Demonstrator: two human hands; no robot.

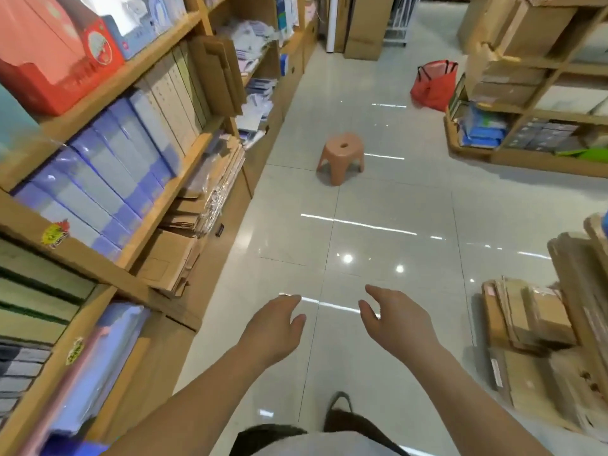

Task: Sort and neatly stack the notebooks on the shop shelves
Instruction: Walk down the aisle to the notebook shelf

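Over the floor (378, 199), left grip (276, 327) and right grip (398, 324) spread, empty, notebooks (108, 166) shelved leftward.

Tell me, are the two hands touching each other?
Apart. The head view shows the left hand and the right hand held out over the floor, with shiny tile plainly visible between them.

**Aisle of a stationery shop, viewed from between the shelving.**
Wooden shelves (98, 93) on the left carry rows of shrink-wrapped notebooks (108, 166) standing side by side. A second shelf unit (543, 161) on the right holds cardboard cartons (533, 24) and packaged stock. Flattened cardboard (533, 311) is stacked on the glossy tiled floor (378, 199), where a small plastic stool (342, 156) stands.
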